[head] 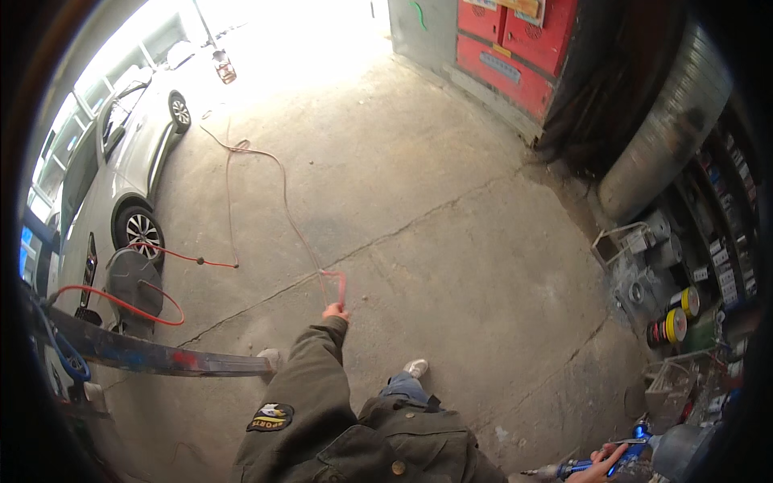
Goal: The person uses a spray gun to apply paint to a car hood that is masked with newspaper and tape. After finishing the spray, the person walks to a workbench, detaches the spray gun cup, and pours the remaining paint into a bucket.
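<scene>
My left hand (336, 311), at the end of an outstretched olive jacket sleeve, grips a red air hose (342, 288). The hose bends over and trails away across the concrete floor toward the bright doorway. At the lower right edge, my right hand (598, 465) is closed around a blue spray gun (631, 450) with a grey cup (682, 450) on it. A metal fitting (540, 470) extends from the gun's lower end toward my body.
A light-coloured car (130, 163) stands at the left, beside a hose reel (134, 290). A long metal beam (199, 361) juts in near my left arm. Cans (676, 323) and shelves (724, 241) line the right; a red cabinet (507, 78) stands ahead. Hose loops cross the floor.
</scene>
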`<state>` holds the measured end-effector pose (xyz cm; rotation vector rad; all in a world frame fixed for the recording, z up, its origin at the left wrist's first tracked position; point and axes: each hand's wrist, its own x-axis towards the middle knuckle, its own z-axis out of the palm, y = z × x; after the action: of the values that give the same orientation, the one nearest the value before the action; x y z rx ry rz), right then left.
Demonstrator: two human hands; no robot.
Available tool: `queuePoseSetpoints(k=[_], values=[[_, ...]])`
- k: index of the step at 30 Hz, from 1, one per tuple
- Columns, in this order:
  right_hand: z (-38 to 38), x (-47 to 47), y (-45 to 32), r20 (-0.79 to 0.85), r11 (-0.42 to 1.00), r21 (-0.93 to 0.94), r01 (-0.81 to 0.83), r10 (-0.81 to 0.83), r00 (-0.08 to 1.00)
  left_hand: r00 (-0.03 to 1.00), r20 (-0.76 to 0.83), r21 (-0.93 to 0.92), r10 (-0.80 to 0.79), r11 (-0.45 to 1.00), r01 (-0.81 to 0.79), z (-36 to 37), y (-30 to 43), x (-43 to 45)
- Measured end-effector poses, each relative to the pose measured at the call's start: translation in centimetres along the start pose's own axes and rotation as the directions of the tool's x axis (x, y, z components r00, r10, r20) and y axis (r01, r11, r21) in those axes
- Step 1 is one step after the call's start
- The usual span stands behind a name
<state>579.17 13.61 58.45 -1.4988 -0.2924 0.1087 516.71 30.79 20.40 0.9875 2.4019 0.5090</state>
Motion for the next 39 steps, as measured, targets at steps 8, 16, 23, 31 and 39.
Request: queuePoseSetpoints(k=[8,16,23,31,39], values=[[-0.5,2.3,1.8,-0.082,0.972,-0.223,-0.080,0.063,0.995,0.868,-0.001,-0.686,-0.496,0.632,0.361,-1.3,-13.6,8.3],[5.7,-1.1,-1.6,0.111,0.987,0.012,-0.158,0.156,0.981,0.651,0.451,-0.558,-0.610,0.376,0.740,-3.8,-19.8,15.3],[7.0,-1.4,-0.4,0.028,0.974,-0.021,-0.225,0.226,0.974,0.573,0.523,-0.536,-0.630,0.280,0.797,-3.6,-16.1,13.9],[4.2,2.4,5.9,0.087,0.956,-0.193,-0.220,0.240,0.967,0.891,0.410,-0.730,-0.196,0.514,0.449,3.8,3.3,13.5],[4.5,9.3,13.4,0.490,0.901,-0.422,0.096,0.138,0.861,0.108,0.203,-0.903,0.973,0.228,-0.364,8.8,52.7,-19.3]])
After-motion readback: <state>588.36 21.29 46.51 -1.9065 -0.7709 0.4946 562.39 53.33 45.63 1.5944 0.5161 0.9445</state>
